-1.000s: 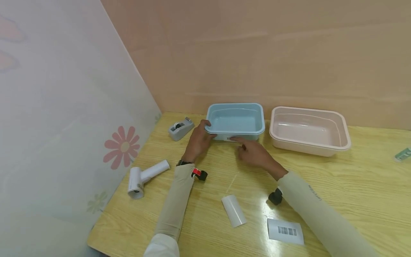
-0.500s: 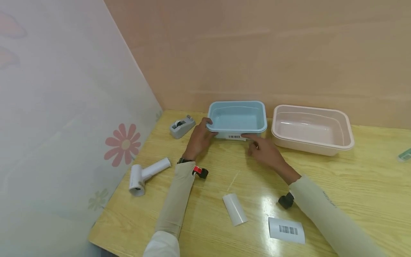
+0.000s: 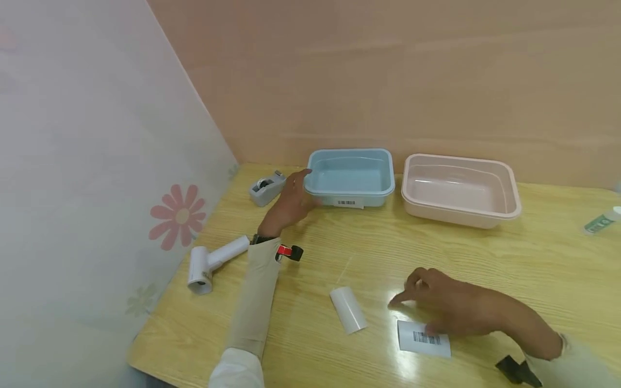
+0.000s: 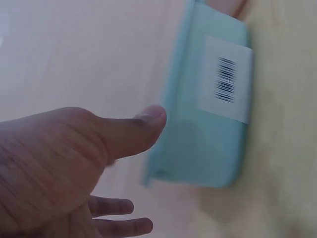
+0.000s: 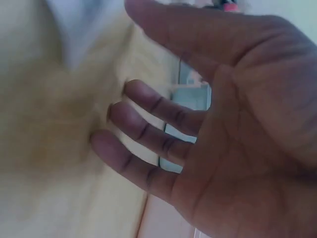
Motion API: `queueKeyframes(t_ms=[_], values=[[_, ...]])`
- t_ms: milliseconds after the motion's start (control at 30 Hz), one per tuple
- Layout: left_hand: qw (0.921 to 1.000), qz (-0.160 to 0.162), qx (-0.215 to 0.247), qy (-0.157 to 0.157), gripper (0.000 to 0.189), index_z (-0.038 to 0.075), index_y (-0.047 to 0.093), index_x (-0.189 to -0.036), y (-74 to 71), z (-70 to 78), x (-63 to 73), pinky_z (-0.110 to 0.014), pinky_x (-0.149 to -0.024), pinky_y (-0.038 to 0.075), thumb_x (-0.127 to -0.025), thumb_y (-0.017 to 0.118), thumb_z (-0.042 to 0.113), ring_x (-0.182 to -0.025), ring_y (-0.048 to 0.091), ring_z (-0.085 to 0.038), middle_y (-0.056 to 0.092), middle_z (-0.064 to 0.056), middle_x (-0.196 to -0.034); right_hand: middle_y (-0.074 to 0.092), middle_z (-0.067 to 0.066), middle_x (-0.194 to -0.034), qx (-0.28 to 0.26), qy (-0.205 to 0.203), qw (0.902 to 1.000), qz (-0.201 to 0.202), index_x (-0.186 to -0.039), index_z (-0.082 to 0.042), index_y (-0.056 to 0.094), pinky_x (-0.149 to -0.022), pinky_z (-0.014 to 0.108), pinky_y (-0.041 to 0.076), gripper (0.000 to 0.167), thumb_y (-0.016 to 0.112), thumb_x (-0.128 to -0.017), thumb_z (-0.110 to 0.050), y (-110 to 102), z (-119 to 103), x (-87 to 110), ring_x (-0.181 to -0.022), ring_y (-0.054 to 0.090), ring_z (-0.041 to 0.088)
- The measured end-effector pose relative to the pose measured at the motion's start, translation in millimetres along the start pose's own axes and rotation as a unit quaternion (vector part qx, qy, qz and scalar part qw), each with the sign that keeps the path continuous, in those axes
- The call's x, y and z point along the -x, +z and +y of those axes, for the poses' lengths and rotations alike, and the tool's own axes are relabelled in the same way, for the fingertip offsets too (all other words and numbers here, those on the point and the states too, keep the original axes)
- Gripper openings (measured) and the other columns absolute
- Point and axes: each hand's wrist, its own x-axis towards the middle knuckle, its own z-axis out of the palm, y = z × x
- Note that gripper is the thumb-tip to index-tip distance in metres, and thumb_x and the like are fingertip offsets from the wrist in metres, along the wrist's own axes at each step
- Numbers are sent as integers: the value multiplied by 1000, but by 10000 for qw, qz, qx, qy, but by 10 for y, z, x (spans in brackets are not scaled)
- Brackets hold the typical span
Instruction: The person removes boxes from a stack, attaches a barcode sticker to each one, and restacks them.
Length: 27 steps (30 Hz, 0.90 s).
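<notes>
A light blue plastic basin [image 3: 349,173] stands at the back of the table, with a white barcode label [image 4: 226,79] on its front wall. At the basin's left end is my left hand [image 3: 290,202], thumb and fingers apart and relaxed, fingertips right by the rim. The left wrist view shows the thumb [image 4: 133,134] extended beside the basin's side. Near the front right, my right hand [image 3: 453,304] hovers with loosely bent fingers. Its thumb overlaps a curled white barcode label [image 3: 422,339] in the head view; the right wrist view shows nothing between the fingers.
A pink basin [image 3: 461,188] stands right of the blue one. A grey tape dispenser [image 3: 268,188] sits at the back left, rolled white paper pieces [image 3: 225,256] lie left, and a curled white sheet [image 3: 348,310] lies mid-table. A glue stick [image 3: 602,221] is far right.
My right hand has left the blue basin's front label and come back toward the front right, over the loose barcode label. My left hand has loosened from the basin's rim.
</notes>
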Motion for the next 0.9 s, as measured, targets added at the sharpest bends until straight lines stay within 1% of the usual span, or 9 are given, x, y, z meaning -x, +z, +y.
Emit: queueKeyframes(t_ms=[133, 300, 433, 500, 600, 667, 733, 800, 900], values=[[9987, 276, -357, 224, 72, 10, 20, -155, -157, 210, 113, -56, -110, 33, -102, 61, 34, -147, 15, -43, 7, -24, -161, 42, -8, -126, 154, -147, 9997, 141, -135, -48, 55, -68, 22, 48, 69, 87, -78, -28, 207, -150, 104, -104, 44, 11], [9954, 556, -450, 635, 63, 13, 28, -153, -170, 528, 237, -49, -99, 46, -103, 59, 35, -147, 16, -38, 3, -18, -163, 41, -8, -117, -197, -197, 9986, 445, -115, -38, 56, -65, 20, 48, 49, 87, -79, -23, 324, -190, 85, -95, 49, 6], [9903, 366, -385, 1287, 40, 12, 48, -138, -91, 823, 326, -38, -95, 48, -104, 57, 32, -134, 39, -25, 36, -10, -150, 48, -14, -106, -543, -262, 9930, 1017, -102, -32, 53, -64, 19, 48, 30, 78, -89, -20, 220, -165, 13, -84, 52, 0], [9846, -124, 7, 1743, 27, 12, 59, -125, -10, 964, 350, -32, -88, 49, -105, 56, 30, -115, 54, -17, 56, -3, -129, 54, -16, -97, -831, -29, 9838, 1588, -100, -31, 56, -61, 21, 48, 22, 73, -94, -18, 116, -182, -34, -75, 53, 0], [9593, -1286, 1068, 2277, 18, 13, 66, -111, 146, 1149, 369, -26, -75, 52, -106, 55, 26, -89, 62, -11, 66, 4, -102, 61, -10, -90, -1870, 718, 9472, 2502, -102, -26, 59, -58, 26, 51, 15, 68, -98, -14, -55, -250, -100, -71, 60, 9], [9324, -2001, 1892, 2343, 16, 12, 67, -109, 240, 1245, 390, -29, -70, 54, -105, 56, 23, -82, 64, -12, 68, 1, -97, 64, -3, -93, -2443, 1207, 9135, 3022, -105, -22, 61, -60, 31, 54, 11, 67, -98, -15, -152, -307, -147, -74, 66, 16], [9100, -2386, 2512, 2277, 14, 10, 66, -110, 305, 1314, 420, -34, -68, 55, -105, 57, 19, -80, 64, -15, 68, -2, -98, 66, 3, -98, -2843, 1457, 8854, 3377, -108, -17, 61, -63, 34, 56, 11, 67, -99, -15, -220, -356, -190, -79, 69, 22], [8948, -2472, 2995, 2205, 12, 6, 64, -110, 339, 1349, 447, -35, -65, 54, -104, 57, 14, -77, 62, -20, 66, -7, -98, 67, 6, -100, -2914, 1500, 8739, 3590, -108, -14, 62, -66, 34, 57, 12, 68, -98, -14, -261, -391, -229, -81, 70, 23], [8783, -2462, 3533, 2079, 9, 1, 61, -108, 356, 1364, 469, -33, -63, 51, -104, 56, 6, -75, 57, -29, 63, -11, -95, 69, 6, -97, -2857, 1414, 8682, 3803, -107, -12, 61, -66, 32, 57, 12, 68, -98, -11, -282, -423, -258, -79, 69, 22]])
